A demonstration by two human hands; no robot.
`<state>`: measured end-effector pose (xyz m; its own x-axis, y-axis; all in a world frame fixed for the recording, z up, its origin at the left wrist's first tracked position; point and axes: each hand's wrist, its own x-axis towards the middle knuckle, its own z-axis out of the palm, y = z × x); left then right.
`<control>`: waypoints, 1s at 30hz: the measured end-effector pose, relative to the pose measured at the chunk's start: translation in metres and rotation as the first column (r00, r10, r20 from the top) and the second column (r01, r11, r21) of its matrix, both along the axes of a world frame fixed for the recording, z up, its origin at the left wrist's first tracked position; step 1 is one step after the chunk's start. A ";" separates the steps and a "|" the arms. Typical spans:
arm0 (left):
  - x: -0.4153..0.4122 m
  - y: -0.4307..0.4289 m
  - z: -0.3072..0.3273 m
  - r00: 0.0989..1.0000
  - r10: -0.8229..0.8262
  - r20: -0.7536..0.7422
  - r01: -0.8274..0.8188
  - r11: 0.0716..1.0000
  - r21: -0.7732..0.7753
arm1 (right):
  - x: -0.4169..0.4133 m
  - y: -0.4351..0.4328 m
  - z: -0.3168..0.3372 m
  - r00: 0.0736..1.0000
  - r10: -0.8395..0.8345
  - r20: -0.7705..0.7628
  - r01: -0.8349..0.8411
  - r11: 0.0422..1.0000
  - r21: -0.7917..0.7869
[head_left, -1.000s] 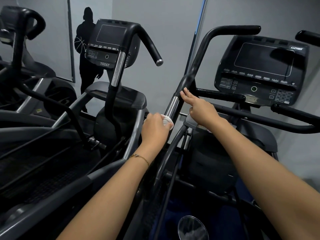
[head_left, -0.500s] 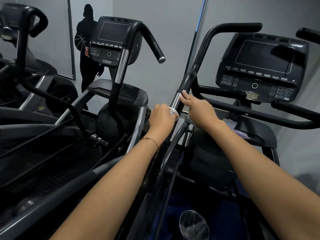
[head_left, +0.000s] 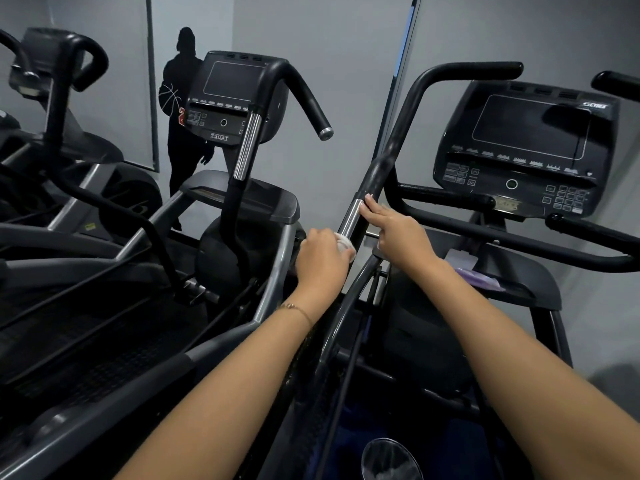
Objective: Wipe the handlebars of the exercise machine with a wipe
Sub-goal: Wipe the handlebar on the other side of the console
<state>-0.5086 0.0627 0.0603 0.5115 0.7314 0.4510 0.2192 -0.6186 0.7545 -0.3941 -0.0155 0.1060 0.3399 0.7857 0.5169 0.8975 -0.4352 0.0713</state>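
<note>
A black handlebar (head_left: 391, 147) with a chrome sleeve (head_left: 350, 216) rises diagonally through the middle of the head view. My left hand (head_left: 320, 256) grips a white wipe (head_left: 344, 245) and presses it against the lower end of the chrome sleeve. My right hand (head_left: 394, 233) rests on the bar from the right, its straight fingers touching the top of the chrome part. The machine's console (head_left: 526, 147) is at the right, behind a horizontal black bar (head_left: 588, 237).
A second exercise machine with its own console (head_left: 235, 98) and curved handlebar (head_left: 304, 95) stands to the left. A mirror (head_left: 104, 74) on the far left wall reflects more equipment. A grey wall lies behind. A round pedal disc (head_left: 389, 460) shows at the bottom.
My left hand with the wipe slid up the chrome sleeve and came back down to its lower end. My right hand stayed on the bar.
</note>
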 end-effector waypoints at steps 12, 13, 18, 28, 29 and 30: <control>0.061 0.023 0.052 1.000 -0.001 0.031 0.002 1.000 -0.002 | 0.025 0.004 0.024 0.983 -0.054 -0.178 0.050 0.998 -0.024; 0.062 0.023 0.058 0.999 -0.013 0.033 0.014 1.000 -0.025 | 0.026 0.003 0.027 0.980 -0.047 -0.191 0.042 0.999 -0.028; 0.048 0.028 0.062 0.987 -0.122 0.108 0.137 0.981 -0.139 | 0.025 -0.001 0.036 0.975 -0.042 -0.219 0.027 0.997 -0.075; 0.048 0.053 0.057 0.929 -0.255 0.268 0.356 0.812 -0.462 | 0.022 0.001 0.031 0.978 -0.092 -0.187 0.078 0.993 -0.084; 0.047 0.055 0.058 0.927 -0.286 0.243 0.370 0.805 -0.463 | 0.022 0.001 0.030 0.977 -0.093 -0.190 0.079 0.993 -0.083; 0.043 0.057 0.057 0.924 -0.316 0.214 0.381 0.800 -0.464 | 0.022 0.001 0.029 0.976 -0.094 -0.195 0.079 0.994 -0.081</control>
<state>-0.4658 0.1193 0.1173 0.7403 0.6535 0.1578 -0.0514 -0.1790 0.9825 -0.3718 -0.0146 0.1350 0.4980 0.7816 0.3756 0.8561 -0.5120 -0.0698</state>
